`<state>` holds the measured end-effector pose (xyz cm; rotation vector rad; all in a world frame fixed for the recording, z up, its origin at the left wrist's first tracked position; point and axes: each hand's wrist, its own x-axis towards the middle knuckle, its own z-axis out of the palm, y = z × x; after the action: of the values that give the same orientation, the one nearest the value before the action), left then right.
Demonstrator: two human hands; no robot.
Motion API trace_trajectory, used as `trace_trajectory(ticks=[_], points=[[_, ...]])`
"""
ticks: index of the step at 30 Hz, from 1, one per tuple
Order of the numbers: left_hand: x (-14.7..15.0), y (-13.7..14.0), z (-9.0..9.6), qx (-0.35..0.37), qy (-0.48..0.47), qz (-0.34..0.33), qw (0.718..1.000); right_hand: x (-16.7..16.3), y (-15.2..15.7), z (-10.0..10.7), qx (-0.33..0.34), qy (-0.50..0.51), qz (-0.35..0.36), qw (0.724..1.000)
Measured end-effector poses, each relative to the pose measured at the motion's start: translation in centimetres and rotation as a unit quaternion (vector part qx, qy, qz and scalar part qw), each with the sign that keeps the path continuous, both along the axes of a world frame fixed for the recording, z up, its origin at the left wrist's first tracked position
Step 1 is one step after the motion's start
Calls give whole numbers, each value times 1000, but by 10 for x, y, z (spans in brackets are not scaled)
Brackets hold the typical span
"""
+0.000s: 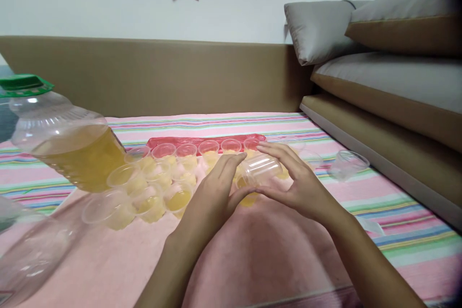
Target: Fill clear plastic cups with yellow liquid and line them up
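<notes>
A clear plastic cup (264, 166) lies tipped on its side between my two hands, its mouth toward the left and its base toward my right palm. My left hand (218, 185) curves round the mouth end, and my right hand (298, 180) curves round the base end. Both thumbs meet below the cup. Underneath and to the left stand several rows of clear cups holding yellow liquid, one of them a front cup (179, 199). My hands partly hide the cups behind them.
A large bottle (83, 154) of yellow liquid with a green cap leans at left. Nearer is a clear plastic bottle (32, 255). Red plastic packaging (205, 138) lies behind the cups. An empty-looking cup (348, 166) stands right, beside stacked cushions (390, 77).
</notes>
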<state>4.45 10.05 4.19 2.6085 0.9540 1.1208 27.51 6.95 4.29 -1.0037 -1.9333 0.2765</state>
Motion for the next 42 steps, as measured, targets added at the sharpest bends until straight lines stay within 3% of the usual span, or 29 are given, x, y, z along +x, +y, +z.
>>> trace_trajectory(ticks=[6,11,16,27,42], points=[[-9,3,2,-38,-7,5,999,6,2,-9,-116,193,49,973],[-11,1,4,-76,5,3,997,5,3,-11,-116,255,46,959],[-8,-2,7,-99,33,22,994,-3,4,-14,-91,275,29,957],[2,-2,-5,-6,38,50,998,-13,1,-13,-33,267,28,963],[0,-6,-1,-28,38,43,998,-16,-1,-13,-32,242,19,969]])
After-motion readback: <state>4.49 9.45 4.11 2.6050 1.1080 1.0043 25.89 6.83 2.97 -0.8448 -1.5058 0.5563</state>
